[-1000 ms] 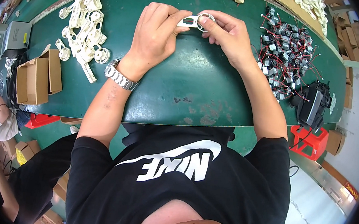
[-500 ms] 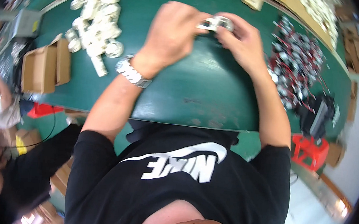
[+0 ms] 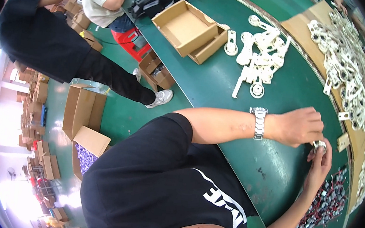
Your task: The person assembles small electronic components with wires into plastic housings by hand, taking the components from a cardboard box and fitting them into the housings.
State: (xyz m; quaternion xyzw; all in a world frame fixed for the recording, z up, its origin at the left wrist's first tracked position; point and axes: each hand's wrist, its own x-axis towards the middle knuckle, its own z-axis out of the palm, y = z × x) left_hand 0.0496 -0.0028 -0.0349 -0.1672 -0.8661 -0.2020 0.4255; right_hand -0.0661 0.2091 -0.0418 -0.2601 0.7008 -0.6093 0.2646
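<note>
Clamping its fingers (image 3: 328, 156) on a small round white plastic part (image 3: 319, 146) over the green surface (image 3: 279, 185), the right hand (image 3: 318, 168) risked dropping it through uneven pressure; whether the left hand (image 3: 297, 126) gripped was unclear.

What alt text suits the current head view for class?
A person's left hand and right hand meet at a small white part above a green table. Around them lie loose white parts, red-wired grey components and an open cardboard tray.
</note>
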